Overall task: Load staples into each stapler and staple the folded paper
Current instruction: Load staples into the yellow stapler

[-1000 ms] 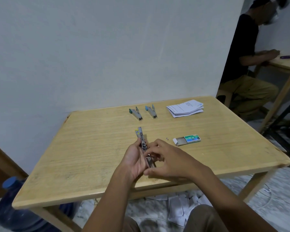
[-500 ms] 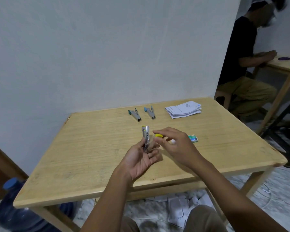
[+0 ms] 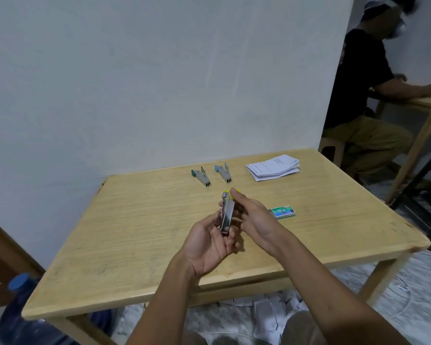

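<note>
Wooden table (image 3: 135, 245) against pale wall. Left hand (image 3: 207, 242) palm-up, fingers curled round the lower end of yellow stapler (image 3: 227, 215) (held near upright above table centre). Right hand (image 3: 254, 217) pinches its yellow top end, other fingers loosely extended. Teal stapler (image 3: 201, 176) and blue stapler (image 3: 223, 173) lie at 12 o'clock from the hands, folded paper (image 3: 273, 167) at 1, staple box (image 3: 283, 212) at 3.

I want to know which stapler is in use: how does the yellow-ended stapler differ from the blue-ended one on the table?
The yellow stapler is held off the table in the left hand, with the right hand at its yellow end. The blue stapler lies on the table, untouched. Their end caps differ: yellow against blue. Both are small silver metal staplers.
</note>
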`<state>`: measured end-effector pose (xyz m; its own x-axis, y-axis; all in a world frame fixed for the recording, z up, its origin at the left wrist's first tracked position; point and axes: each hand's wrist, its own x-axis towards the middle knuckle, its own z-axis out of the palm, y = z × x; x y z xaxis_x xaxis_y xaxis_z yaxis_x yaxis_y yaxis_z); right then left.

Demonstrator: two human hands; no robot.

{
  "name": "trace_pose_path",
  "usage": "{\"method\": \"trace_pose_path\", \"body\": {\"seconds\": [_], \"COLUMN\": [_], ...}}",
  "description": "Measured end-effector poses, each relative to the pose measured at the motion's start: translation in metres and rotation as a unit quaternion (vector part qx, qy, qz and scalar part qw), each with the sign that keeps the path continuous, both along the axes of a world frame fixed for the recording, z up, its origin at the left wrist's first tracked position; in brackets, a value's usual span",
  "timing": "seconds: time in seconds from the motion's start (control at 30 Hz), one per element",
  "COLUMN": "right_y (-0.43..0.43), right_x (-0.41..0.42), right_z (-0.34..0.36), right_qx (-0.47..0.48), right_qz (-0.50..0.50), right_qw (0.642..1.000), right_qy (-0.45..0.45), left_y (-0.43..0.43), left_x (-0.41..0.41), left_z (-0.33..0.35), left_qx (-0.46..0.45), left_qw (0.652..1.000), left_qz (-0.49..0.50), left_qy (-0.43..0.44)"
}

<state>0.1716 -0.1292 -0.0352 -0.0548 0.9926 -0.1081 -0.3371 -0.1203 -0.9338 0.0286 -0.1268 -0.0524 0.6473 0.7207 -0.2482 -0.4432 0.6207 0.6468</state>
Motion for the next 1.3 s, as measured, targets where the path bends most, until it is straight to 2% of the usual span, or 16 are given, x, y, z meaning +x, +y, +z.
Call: {"method": "trace_pose_path", "body": {"seconds": [0.17,0.4,0.67,0.73,0.8,0.9,1.0,1.2,1.3], "right_y": [0.0,-0.003,-0.014,-0.016,-0.016,-0.017,-0.016,-0.002,0.008], "right_x": [-0.001,-0.008,0.001,0.012,0.026,0.048,0.07,0.106,0.119], "right_z": [-0.002,0.004,0.015,0.021,0.027,0.04,0.045,0.042,0.041], "right_qx": [0.003,0.005,0.025,0.032,0.023,-0.02,-0.038,-0.043,-0.062], "right_qz": [-0.01,-0.032,-0.074,-0.089,-0.099,-0.076,-0.026,-0.013,-0.048], "right_qw": [1.0,0.999,0.995,0.993,0.994,0.995,0.996,0.993,0.992], "right_qy": [-0.027,-0.01,-0.066,-0.074,-0.032,0.06,0.08,0.113,0.102], "left_y": [-0.002,-0.002,-0.003,-0.002,0.002,0.016,0.042,0.115,0.159], "left_x": [0.001,0.0,0.002,0.004,0.011,0.022,0.039,0.109,0.143], "left_z": [0.0,0.001,-0.003,-0.002,0.005,0.02,0.035,0.042,0.033], "left_qx": [0.014,0.017,0.026,0.05,0.096,0.184,0.279,0.433,0.443], "left_qw": [1.0,1.0,0.999,0.995,0.982,0.938,0.879,0.755,0.682], "left_qz": [-0.006,-0.008,0.014,0.026,0.051,0.122,0.168,0.162,0.149], "left_qy": [0.004,0.002,0.031,0.077,0.156,0.268,0.349,0.465,0.562]}}
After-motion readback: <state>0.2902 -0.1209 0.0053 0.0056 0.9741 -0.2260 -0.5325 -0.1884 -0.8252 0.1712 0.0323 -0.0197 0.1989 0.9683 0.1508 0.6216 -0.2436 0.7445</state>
